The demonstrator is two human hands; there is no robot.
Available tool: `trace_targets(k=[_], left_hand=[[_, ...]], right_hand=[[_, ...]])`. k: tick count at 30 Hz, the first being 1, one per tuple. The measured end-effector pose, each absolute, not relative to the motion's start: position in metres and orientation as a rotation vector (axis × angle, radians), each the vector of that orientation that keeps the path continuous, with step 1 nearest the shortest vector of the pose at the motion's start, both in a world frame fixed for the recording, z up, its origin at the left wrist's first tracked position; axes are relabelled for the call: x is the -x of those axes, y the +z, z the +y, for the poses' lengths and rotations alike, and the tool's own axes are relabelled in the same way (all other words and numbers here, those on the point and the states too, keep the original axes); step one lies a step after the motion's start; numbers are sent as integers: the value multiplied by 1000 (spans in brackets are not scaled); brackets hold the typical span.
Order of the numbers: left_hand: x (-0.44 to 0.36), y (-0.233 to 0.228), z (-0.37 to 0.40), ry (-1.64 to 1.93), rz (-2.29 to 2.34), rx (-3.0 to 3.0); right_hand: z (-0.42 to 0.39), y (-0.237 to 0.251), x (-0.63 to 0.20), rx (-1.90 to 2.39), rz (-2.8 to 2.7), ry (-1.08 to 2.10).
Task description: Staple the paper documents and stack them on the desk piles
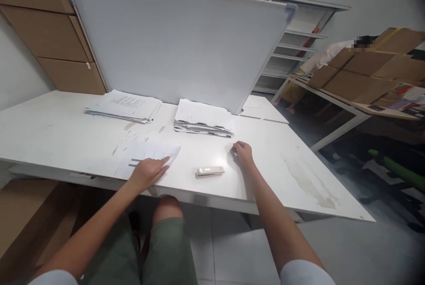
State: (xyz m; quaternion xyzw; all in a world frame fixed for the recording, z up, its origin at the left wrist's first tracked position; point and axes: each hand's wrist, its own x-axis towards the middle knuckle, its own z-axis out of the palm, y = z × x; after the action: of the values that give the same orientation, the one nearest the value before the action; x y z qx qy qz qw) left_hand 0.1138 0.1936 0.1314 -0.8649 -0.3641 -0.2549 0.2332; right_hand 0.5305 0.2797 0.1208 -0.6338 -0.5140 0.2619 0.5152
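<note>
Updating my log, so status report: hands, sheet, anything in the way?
Left hand on loose sheet. Right hand curled near right paper stack, contents unclear. Stapler between hands, clear of sheet.

Table (49, 134): white, surface marked. Sheet (151, 147) lies under the left fingers (162, 161). Stapler (210, 171) lies between these and the right fingers (235, 147), toward the near edge. Left stack (124, 104) of papers lies beyond the left fingers; right stack (204, 119), beyond and between both. Board (175, 41) stands past both stacks. Stain (314, 185) noted right of the right fingers.
</note>
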Motion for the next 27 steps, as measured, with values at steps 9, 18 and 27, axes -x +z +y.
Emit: trace_targets(k=[9, 18, 27], left_hand=[[-193, 139, 140, -730, -1015, 2648], [-204, 126, 125, -666, -1118, 2724], [-211, 126, 116, -600, -1263, 2721]], right_hand=[[290, 119, -545, 1562, -1242, 582], [287, 123, -547, 1525, -1233, 605], [288, 120, -548, 1536, -1229, 603]])
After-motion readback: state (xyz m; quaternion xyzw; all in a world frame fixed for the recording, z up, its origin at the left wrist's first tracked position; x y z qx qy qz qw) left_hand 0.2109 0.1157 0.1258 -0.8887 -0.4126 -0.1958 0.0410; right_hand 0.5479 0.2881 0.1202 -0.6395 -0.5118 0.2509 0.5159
